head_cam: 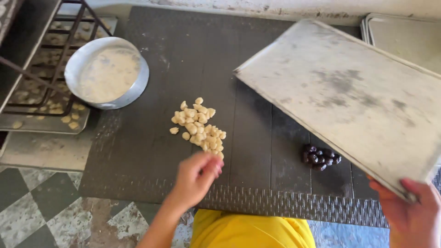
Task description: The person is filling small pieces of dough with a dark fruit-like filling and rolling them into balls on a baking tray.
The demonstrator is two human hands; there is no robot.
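Observation:
My right hand (411,216) grips the near corner of a large grey metal baking tray (349,96) and holds it tilted above the dark worktop (151,151). A heap of several small pale dough pieces (198,126) lies in the middle of the worktop. My left hand (196,177) hovers at the near end of that heap, fingers curled together and touching the nearest pieces. Whether it holds a piece is hidden by the fingers. A small cluster of dark round pieces (319,157) lies just under the tray's lower edge.
A round metal pan (108,73) with pale batter stands at the back left. Behind it are a wire rack (43,59) and a flat tray (46,121) with more dough bits. Stacked trays (404,32) sit at the back right. Checkered floor shows at lower left.

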